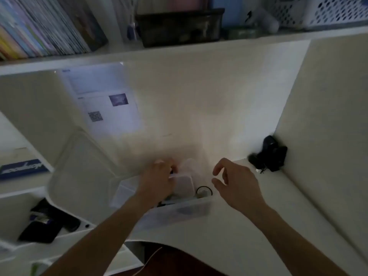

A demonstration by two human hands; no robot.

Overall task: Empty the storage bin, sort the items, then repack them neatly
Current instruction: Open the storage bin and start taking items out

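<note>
Left hand (159,179) reaches into the clear storage bin (179,211) on the white desk (268,216) and seems to grip a small clear box (186,181); the blur hides its fingers. Right hand (235,182) hovers at three o'clock of the bin, fingers loosely curled, holding nothing. Best to lift the box straight up, slowly. A black ring (204,191) lies at the box's three o'clock, so don't bump it.

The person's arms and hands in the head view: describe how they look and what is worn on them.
Both forearms are bare to the bottom edge of the picture, with no sleeve in view. The left hand and the right hand wear no gloves. No watch, bracelet or ring shows on either, though the picture is dim and blurred, so a thin ring could be missed. No markings are visible.
</note>
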